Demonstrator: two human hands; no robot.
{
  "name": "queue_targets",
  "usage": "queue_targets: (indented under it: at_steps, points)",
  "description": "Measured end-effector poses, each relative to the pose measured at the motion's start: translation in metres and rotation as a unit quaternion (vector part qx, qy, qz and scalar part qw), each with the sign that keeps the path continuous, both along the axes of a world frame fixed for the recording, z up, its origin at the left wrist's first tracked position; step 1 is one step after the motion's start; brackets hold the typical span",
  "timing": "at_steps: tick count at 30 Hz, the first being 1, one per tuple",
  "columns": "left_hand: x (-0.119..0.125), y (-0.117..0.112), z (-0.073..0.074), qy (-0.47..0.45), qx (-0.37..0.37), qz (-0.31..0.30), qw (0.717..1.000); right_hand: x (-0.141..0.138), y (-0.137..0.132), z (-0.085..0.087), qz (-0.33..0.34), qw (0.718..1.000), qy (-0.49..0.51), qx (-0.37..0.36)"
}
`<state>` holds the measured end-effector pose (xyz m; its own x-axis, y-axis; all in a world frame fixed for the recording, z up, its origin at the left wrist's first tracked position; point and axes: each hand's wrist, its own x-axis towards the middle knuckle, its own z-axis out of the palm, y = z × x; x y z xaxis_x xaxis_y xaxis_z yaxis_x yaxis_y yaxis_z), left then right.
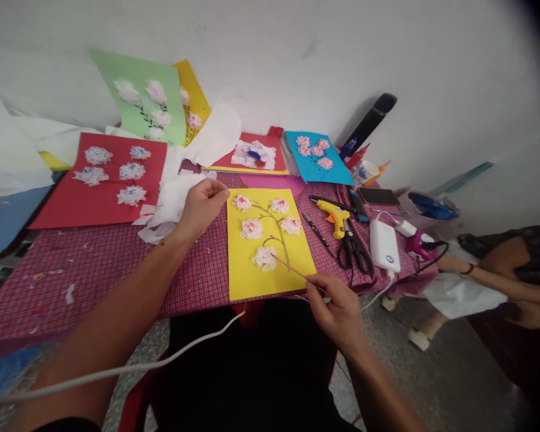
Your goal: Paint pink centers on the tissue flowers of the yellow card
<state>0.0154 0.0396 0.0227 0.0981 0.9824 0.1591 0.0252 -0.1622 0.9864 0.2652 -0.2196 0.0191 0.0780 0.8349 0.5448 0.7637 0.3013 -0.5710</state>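
Right grip: the right hand (335,312) is clenched on a thin wooden stick (297,274), pinched between thumb and fingers, its tip pointing toward 10 o'clock.
Stick tip: at the lowest paper flower (264,258); touching or just above, I cannot tell.
Left grip: the left hand (202,207) is curled, with nothing visible in it; I cannot tell if it pinches anything.
Work: a yellow card (247,273) lies on a checked red tablecloth (193,270), between the hands.
Around: a hot glue gun (335,216) at the card's 2 o'clock, scissors (353,255) at 3 o'clock, white tissue paper (171,201) at the left hand's 10 o'clock.

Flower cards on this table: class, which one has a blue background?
The blue card at the back, just right of the back red card; the others are red, yellow or green.
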Motion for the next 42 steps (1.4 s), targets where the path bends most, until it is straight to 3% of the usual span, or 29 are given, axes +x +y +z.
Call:
queue_targets:
  at_steps: [14, 32, 36, 42]
  points:
    - [0.001, -0.001, 0.002, -0.001, -0.008, 0.004, 1.000, -0.007, 0.004, 0.001, -0.004, 1.000, -0.001, 0.013]
    - [-0.002, 0.001, -0.001, 0.001, 0.003, 0.002, 1.000, -0.014, 0.018, 0.017, 0.068, 0.996, -0.051, 0.014]
    - [-0.001, -0.001, 0.002, -0.005, 0.003, 0.001, 1.000, -0.009, 0.020, 0.017, 0.040, 0.997, -0.059, 0.036]
    - [-0.002, 0.000, 0.001, -0.003, 0.001, 0.003, 1.000, -0.003, 0.022, 0.017, 0.027, 0.998, -0.057, -0.001]
